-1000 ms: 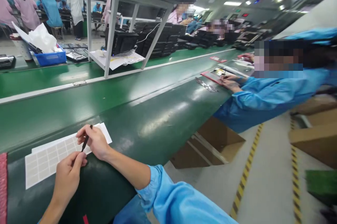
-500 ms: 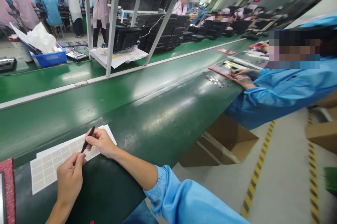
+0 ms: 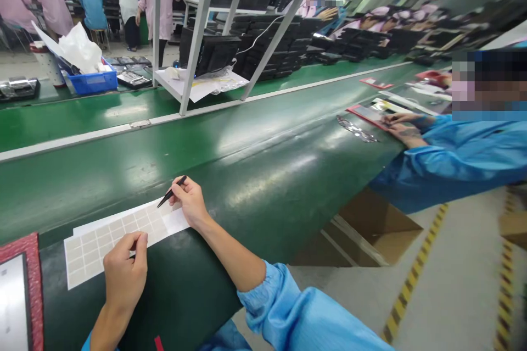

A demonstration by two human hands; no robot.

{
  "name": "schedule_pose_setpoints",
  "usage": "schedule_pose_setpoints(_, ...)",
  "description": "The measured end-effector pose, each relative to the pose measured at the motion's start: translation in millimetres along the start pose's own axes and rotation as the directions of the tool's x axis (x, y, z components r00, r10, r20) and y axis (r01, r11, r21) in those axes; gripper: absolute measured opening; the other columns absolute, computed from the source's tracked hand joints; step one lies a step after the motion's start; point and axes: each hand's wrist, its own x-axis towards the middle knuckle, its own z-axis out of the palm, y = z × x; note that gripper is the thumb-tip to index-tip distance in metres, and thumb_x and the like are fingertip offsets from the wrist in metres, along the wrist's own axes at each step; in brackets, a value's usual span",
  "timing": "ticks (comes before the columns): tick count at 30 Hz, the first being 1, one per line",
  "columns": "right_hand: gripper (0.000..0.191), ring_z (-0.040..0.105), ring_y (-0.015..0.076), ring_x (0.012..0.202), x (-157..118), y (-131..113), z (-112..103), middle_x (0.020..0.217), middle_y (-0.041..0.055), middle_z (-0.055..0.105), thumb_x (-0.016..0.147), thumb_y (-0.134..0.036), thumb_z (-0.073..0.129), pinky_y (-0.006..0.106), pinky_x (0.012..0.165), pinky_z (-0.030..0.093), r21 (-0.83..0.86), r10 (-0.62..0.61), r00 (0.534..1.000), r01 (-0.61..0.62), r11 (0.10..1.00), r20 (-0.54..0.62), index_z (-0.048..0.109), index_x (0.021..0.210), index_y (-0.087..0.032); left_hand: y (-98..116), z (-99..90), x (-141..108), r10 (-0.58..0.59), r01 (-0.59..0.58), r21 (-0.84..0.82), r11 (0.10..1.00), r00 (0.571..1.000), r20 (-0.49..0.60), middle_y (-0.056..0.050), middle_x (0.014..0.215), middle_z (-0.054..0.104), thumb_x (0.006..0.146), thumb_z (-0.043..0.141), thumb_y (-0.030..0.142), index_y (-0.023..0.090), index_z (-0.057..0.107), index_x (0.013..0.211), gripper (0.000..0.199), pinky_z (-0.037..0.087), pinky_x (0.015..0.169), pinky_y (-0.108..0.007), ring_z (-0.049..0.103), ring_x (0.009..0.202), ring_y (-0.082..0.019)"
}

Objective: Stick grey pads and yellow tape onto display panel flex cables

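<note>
Right hand (image 3: 188, 200): grip closed around pointed black tool (image 3: 171, 192), over gridded sheet (image 3: 88, 252). Left hand (image 3: 127, 268): grip pinched together, contents indiscernible.

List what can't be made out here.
Head: whether the left hand pinches anything, hidden by its own fingers.
Head: part of the label sheet, covered by that hand.
Head: the silver panel, cut off by left and bottom edges.
Head: whether the tip of the black tool touches the sheet; too small.
</note>
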Motion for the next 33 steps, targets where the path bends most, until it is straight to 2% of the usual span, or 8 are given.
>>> schedule_pose_setpoints(6,0.048,0.057,0.0116,0.055,0.2,5.2,-5.6,0.075,0.0009,0.064,0.075,-0.054,0.083,0.023,0.052,0.049,-0.046,0.009,1.000,-0.010,0.999,-0.028,0.056,0.092,-0.019,-2.2,-2.4,-4.4,0.056,-0.054,0.068,0.996,0.998,-0.026,0.003,0.066,0.062,0.099,0.060,0.041,0.021,0.066,0.070,0.036,0.042,0.065,-0.027,0.056,0.061,-0.013)
schedule_pose_setpoints(12,0.048,0.057,0.0118,0.053,1.4,5.9,-4.8,0.071,0.0007,0.063,0.073,-0.054,0.082,0.023,0.050,0.048,-0.091,0.025,0.999,-0.027,0.995,-0.025,0.055,0.089,-0.019,-5.6,-3.1,-3.1,0.146,-0.145,0.015,0.989,0.986,-0.084,0.002,0.090,0.075,0.099,0.062,0.033,0.023,0.074,0.091,0.017,0.049,0.076,-0.025,0.069,0.084,-0.015)
schedule_pose_setpoints(18,0.045,0.056,0.0117,0.052,2.2,2.8,-0.9,0.068,-0.0001,0.061,0.072,-0.052,0.081,0.022,0.048,0.047,-0.101,0.021,1.000,-0.023,0.995,-0.018,0.056,0.087,-0.018,-4.0,-1.9,-2.9,0.116,-0.111,0.066,0.992,0.991,-0.072,0.004,0.076,0.070,0.098,0.063,0.037,0.023,0.070,0.076,0.026,0.046,0.070,-0.026,0.065,0.070,-0.013)
schedule_pose_setpoints(21,0.045,0.056,0.0116,0.051,3.7,1.4,0.2,0.066,-0.0006,0.061,0.072,-0.053,0.080,0.022,0.047,0.047,-0.101,0.013,1.000,-0.016,0.995,-0.029,0.056,0.087,-0.017,-4.8,-0.9,-2.4,0.131,-0.124,0.083,0.989,0.988,-0.079,0.004,0.077,0.071,0.098,0.062,0.037,0.023,0.071,0.078,0.025,0.047,0.070,-0.025,0.065,0.071,-0.013)
schedule_pose_setpoints(27,0.045,0.056,0.0109,0.051,7.6,0.2,0.6,0.069,-0.0009,0.061,0.071,-0.053,0.079,0.021,0.048,0.048,-0.097,0.003,0.999,-0.008,0.995,-0.048,0.056,0.088,-0.017,-7.6,0.1,-0.1,0.238,-0.227,0.089,0.970,0.963,-0.129,0.006,0.078,0.073,0.097,0.064,0.037,0.024,0.073,0.080,0.023,0.047,0.066,-0.021,0.067,0.070,-0.010)
schedule_pose_setpoints(33,0.044,0.056,0.0105,0.051,6.1,-1.0,2.3,0.070,-0.0003,0.061,0.071,-0.051,0.078,0.021,0.048,0.048,-0.092,0.007,0.999,-0.011,0.996,-0.042,0.055,0.086,-0.017,-7.6,1.1,-0.9,0.233,-0.222,0.097,0.970,0.965,-0.121,0.007,0.080,0.073,0.097,0.064,0.036,0.025,0.073,0.081,0.021,0.047,0.064,-0.020,0.068,0.071,-0.009)
